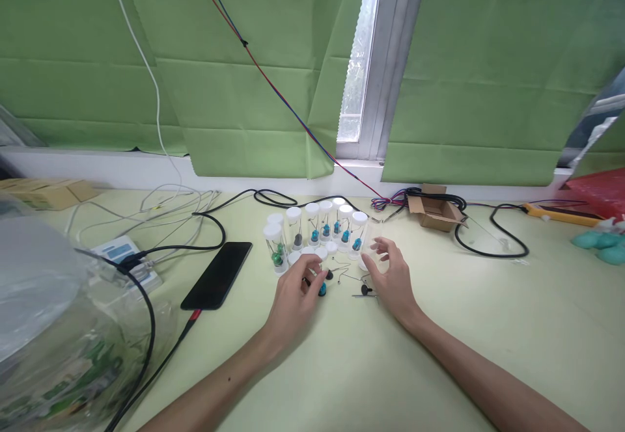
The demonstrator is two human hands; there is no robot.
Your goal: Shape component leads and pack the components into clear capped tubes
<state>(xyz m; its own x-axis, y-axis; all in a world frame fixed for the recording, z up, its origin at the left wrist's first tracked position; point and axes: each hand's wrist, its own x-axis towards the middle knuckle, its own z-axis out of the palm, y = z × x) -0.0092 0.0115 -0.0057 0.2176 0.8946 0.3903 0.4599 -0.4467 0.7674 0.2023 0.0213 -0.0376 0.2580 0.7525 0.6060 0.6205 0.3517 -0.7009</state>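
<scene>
Both hands are down in the middle of the table here. In the head view, our left hand (293,285) is curled over a small round part in teal and black (322,289), right at the thumb. We can't tell if it's pinched or just touched, since the fingers cover a lot of it. Our right hand (394,282) has thumb and fingers curved and parted, next to a black round piece with thin metal legs (364,289). Something clear could be between those fingers, so we can't say for sure whether it's empty.

Between the hands lie thin bent metal wires (344,277), and just behind them a curved row of clear plastic cylinders with white caps (359,235), which have teal, dark or green pieces inside. Everything is on a pale green tabletop (439,360).

Our read: the step in hand is sorting out or handling these small loose bits. The next move probably calls for a light fingertip pinch, without snagging the wires or knocking the cylinders over.
</scene>
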